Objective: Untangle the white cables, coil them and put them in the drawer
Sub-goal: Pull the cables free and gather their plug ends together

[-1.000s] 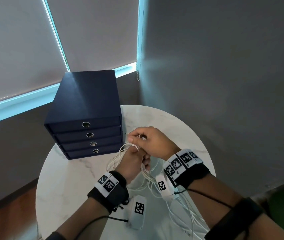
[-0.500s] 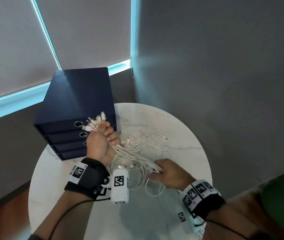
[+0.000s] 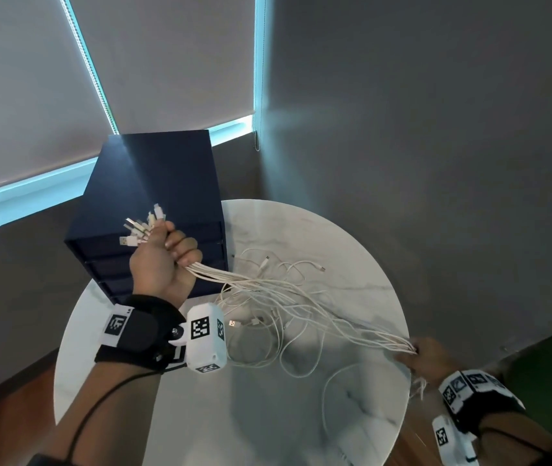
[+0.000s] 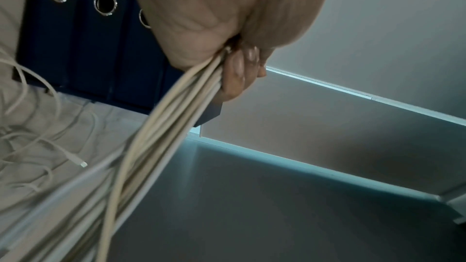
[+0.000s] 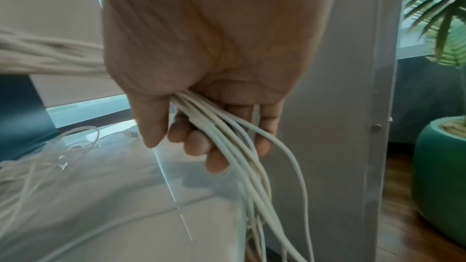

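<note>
Fingers (image 4: 237, 79) round cables (image 3: 301, 297) before drawers (image 3: 153, 196)

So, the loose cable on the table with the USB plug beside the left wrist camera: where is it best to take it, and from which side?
Probably at the USB plug, pinched from above. It lies flat on the table, apart from the bundle stretched between the left hand and right hand, and the plug is stiffer than the cord. Both hands are full, so one must let go first.

Dim room, cyan window-edge glow, blurred wrist views.
</note>
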The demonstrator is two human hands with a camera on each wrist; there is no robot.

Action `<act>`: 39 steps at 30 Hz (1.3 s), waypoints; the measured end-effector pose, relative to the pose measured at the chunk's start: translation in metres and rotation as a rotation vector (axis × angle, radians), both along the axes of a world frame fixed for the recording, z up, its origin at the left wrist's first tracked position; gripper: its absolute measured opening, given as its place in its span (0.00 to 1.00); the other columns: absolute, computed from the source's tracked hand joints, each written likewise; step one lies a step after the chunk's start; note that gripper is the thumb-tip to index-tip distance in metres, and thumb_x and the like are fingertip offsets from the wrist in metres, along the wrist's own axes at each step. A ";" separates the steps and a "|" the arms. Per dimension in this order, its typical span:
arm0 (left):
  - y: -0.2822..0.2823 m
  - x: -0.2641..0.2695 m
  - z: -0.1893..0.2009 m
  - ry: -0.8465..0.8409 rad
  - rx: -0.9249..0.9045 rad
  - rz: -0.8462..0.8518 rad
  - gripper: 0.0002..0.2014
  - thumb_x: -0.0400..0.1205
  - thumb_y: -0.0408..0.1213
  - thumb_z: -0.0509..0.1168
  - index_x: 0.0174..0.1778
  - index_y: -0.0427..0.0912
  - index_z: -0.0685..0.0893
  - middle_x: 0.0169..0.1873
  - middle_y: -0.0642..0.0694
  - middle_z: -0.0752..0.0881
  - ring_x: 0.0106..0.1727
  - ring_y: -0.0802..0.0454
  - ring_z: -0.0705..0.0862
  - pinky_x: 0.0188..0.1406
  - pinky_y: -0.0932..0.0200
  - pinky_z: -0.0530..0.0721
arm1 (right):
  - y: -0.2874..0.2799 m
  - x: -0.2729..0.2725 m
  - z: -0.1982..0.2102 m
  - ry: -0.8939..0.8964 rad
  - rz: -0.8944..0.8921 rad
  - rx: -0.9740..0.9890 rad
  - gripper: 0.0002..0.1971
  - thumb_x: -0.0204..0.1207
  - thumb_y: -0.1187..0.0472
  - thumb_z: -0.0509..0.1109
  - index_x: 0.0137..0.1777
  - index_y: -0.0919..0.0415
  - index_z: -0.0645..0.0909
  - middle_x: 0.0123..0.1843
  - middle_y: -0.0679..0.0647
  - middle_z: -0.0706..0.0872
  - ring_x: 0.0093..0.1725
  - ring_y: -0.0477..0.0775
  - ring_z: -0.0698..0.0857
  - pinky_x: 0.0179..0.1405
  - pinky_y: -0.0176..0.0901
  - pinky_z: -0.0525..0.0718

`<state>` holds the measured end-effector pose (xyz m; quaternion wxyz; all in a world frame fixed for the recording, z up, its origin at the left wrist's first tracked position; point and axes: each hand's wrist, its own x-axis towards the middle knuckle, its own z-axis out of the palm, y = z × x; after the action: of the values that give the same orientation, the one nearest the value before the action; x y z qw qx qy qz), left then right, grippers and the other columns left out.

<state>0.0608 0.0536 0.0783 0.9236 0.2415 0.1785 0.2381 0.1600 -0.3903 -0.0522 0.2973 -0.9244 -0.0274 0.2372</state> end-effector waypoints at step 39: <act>-0.083 -0.002 -0.076 0.493 0.291 -0.333 0.17 0.89 0.44 0.60 0.35 0.43 0.75 0.20 0.53 0.65 0.19 0.58 0.61 0.17 0.66 0.57 | 0.152 0.025 0.008 0.290 -0.328 0.448 0.10 0.83 0.58 0.65 0.44 0.64 0.79 0.37 0.59 0.87 0.36 0.59 0.86 0.33 0.42 0.77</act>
<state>0.0592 -0.0294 0.0024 0.8348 0.4470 0.3188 0.0410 0.1847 -0.2382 -0.0447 0.5286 -0.7847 0.1130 0.3034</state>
